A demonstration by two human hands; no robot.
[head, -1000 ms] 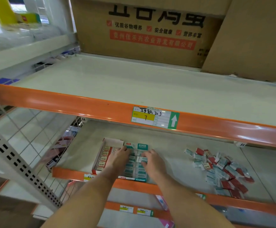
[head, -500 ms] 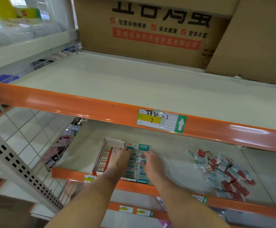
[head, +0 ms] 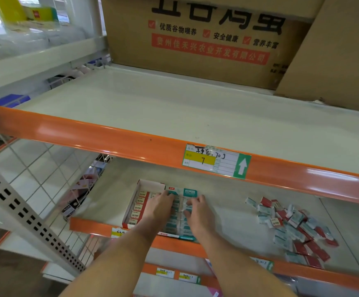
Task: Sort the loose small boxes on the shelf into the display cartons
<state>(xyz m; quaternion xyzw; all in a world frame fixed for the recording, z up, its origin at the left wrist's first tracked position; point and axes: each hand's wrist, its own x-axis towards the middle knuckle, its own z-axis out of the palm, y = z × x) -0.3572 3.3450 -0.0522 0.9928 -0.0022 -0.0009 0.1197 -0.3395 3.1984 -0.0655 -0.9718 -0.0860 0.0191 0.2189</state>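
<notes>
Two display cartons stand side by side at the front left of the lower shelf. The red-and-white carton [head: 136,207] holds a row of red-labelled small boxes. The teal carton [head: 183,229] beside it is packed with teal small boxes. My left hand [head: 160,207] rests with its fingers flat on the teal rows at the carton's left side. My right hand [head: 197,212] is over the carton's right side, its curled fingertips pinching a small teal box [head: 187,207] in the rows. To the right on the shelf lies a loose pile of red and teal small boxes [head: 293,229].
The upper shelf's orange front edge [head: 110,138] with a price label [head: 216,160] overhangs the work area. Large brown cardboard cartons [head: 195,54] stand on the upper shelf. A wire mesh side panel [head: 45,181] and a white perforated upright [head: 24,217] are on the left.
Both hands stay on the teal carton, with only small finger movements. The view has shifted slightly.
</notes>
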